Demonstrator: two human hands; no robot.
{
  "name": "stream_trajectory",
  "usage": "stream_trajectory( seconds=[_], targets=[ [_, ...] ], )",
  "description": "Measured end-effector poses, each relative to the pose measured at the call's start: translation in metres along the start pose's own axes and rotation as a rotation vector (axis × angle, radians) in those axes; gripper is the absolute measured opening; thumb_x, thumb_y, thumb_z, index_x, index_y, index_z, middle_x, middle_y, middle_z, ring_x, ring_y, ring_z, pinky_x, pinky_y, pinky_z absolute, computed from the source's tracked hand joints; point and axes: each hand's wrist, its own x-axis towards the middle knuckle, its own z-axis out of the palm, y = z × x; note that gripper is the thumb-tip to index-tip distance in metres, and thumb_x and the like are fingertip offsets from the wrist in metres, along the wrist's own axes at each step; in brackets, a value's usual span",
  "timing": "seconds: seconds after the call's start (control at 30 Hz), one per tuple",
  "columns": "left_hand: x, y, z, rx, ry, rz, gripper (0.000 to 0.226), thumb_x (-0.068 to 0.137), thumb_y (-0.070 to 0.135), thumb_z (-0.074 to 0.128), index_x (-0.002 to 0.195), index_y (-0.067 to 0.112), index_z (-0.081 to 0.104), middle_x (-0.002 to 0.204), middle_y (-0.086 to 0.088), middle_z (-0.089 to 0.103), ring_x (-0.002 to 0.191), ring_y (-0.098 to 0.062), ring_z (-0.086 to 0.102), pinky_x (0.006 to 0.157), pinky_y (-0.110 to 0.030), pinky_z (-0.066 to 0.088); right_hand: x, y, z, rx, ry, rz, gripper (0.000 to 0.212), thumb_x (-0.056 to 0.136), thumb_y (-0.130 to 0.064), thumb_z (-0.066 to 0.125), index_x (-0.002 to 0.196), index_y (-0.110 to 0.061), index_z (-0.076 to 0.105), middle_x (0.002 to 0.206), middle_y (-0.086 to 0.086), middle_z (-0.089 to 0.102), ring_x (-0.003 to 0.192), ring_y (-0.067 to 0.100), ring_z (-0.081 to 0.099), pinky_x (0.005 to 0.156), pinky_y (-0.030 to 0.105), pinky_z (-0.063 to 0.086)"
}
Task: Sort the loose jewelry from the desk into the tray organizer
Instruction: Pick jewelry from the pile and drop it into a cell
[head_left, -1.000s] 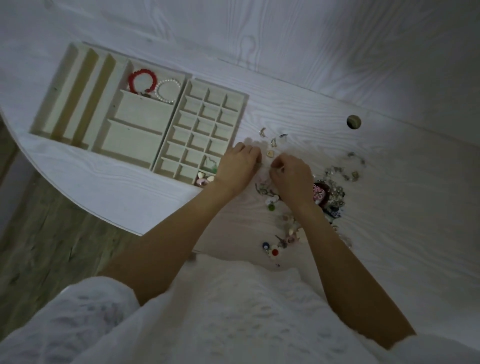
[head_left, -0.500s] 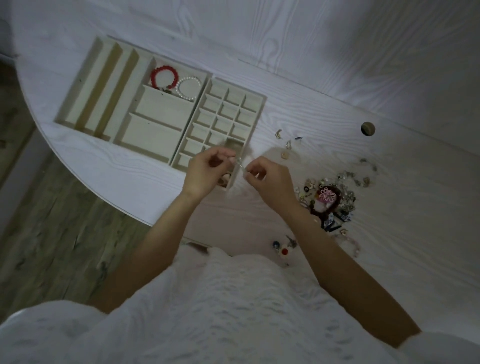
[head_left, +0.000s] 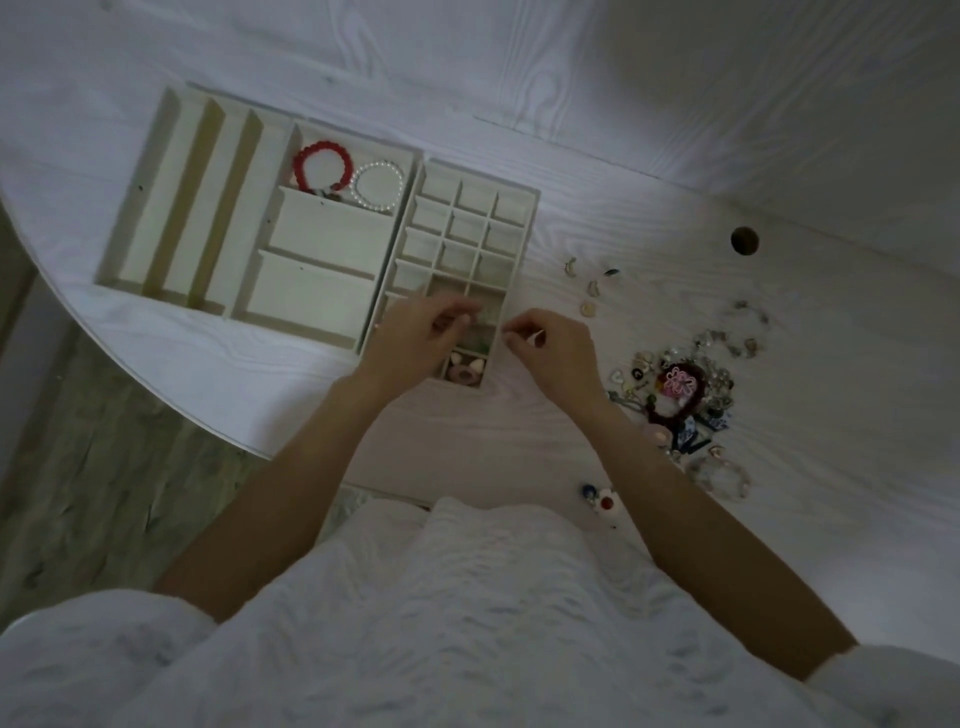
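One view only, worn on the person's head, looking steeply down and forward over the chest onto the white bench (head_left: 675, 322). Wide-angle lens, so the bench edge bows into a curve at the left, with wooden floor (head_left: 93, 467) showing beyond it. Close range: both forearms run up from the bottom of the frame, the hands (head_left: 415, 332) meeting near the middle. The tray organizer (head_left: 171, 208) sits upper left, the loose jewelry (head_left: 680, 384) right of centre, the wall (head_left: 727, 78) across the top. Light is dim throughout.

Matt white wood-grain desk (head_left: 623, 218); matt cream tray organizer (head_left: 332, 228).
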Motion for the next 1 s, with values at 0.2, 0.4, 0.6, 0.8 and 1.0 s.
stream_trajectory(
  seconds=[0.2, 0.4, 0.6, 0.8, 1.0],
  targets=[
    [-0.007, -0.022, 0.000, 0.246, 0.125, 0.078, 0.022, 0.077, 0.010, 0.069, 0.099, 0.010, 0.068, 0.091, -0.009, 0.065, 0.079, -0.028, 0.060, 0.070, -0.029, 0.047, 0.006, -0.003, 0.000, -0.094, 0.041, -0.185, 0.013, 0.086, -0.015, 0.063, 0.098, -0.013, 0.066, 0.093, 0.004, 0.061, 0.074, 0.005, 0.046, 0.066, 0.014, 0.030],
    [0.004, -0.017, 0.005, 0.270, 0.109, 0.057, 0.027, 0.080, 0.012, 0.069, 0.107, 0.010, 0.068, 0.097, -0.013, 0.063, 0.086, -0.031, 0.061, 0.072, -0.038, 0.052, 0.018, -0.014, 0.013, -0.368, -0.022, -0.291, 0.028, 0.084, -0.013, 0.062, 0.112, -0.013, 0.066, 0.101, 0.013, 0.053, 0.095, 0.028, 0.047, 0.069, 0.029, 0.039],
    [0.007, -0.013, 0.006, 0.303, 0.106, 0.054, 0.018, 0.080, 0.014, 0.068, 0.097, 0.014, 0.073, 0.095, -0.008, 0.066, 0.079, -0.027, 0.063, 0.064, -0.031, 0.046, 0.026, -0.018, 0.014, -0.400, -0.054, -0.289, 0.022, 0.088, -0.017, 0.057, 0.106, -0.013, 0.068, 0.101, 0.012, 0.050, 0.095, 0.026, 0.044, 0.069, 0.029, 0.034],
    [0.003, -0.013, 0.004, 0.394, 0.149, 0.142, 0.012, 0.075, 0.016, 0.073, 0.087, 0.016, 0.074, 0.082, -0.004, 0.068, 0.076, -0.027, 0.060, 0.061, -0.024, 0.039, 0.025, -0.014, 0.013, -0.363, -0.035, -0.306, 0.016, 0.083, -0.015, 0.064, 0.098, -0.009, 0.065, 0.102, 0.011, 0.053, 0.096, 0.027, 0.047, 0.070, 0.029, 0.038],
    [0.000, -0.015, 0.009, 0.367, 0.130, 0.197, 0.021, 0.080, 0.036, 0.062, 0.081, 0.017, 0.071, 0.073, -0.001, 0.067, 0.071, -0.024, 0.058, 0.059, -0.027, 0.043, 0.012, -0.003, 0.007, -0.367, 0.044, -0.424, 0.011, 0.076, -0.014, 0.072, 0.084, -0.009, 0.066, 0.094, 0.009, 0.062, 0.086, 0.028, 0.051, 0.071, 0.029, 0.040]
  ],
)
